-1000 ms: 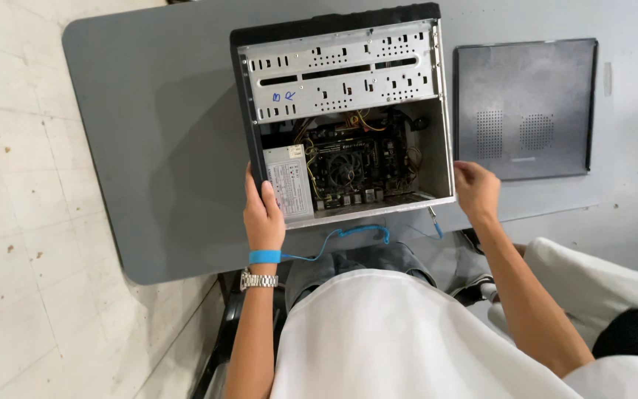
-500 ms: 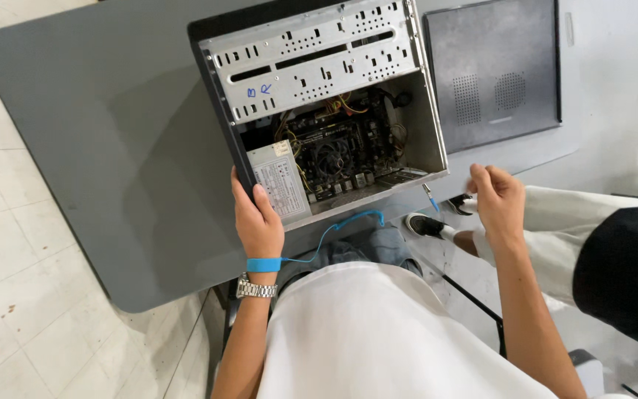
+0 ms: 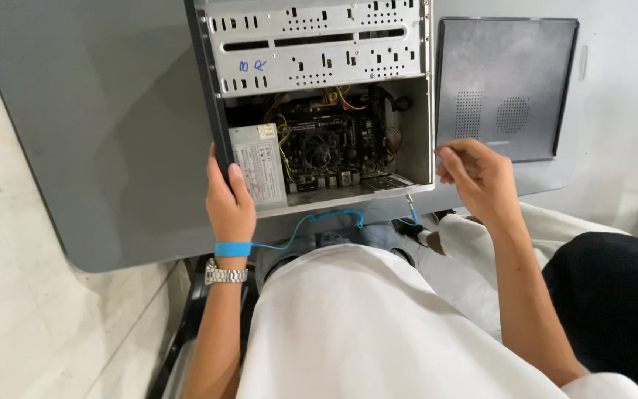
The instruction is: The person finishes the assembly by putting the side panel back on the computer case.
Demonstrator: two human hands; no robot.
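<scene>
Open desktop computer case lies at the near edge of the grey table, side panel already off, set by its right. Left hand grips the case's near-left corner. Right hand hovers by the near-right corner, fingers pinched, contents unclear. Motherboard, power supply still mounted.

A computer repair workshop: an opened desktop case on a grey worktable, with its side panel removed.
</scene>
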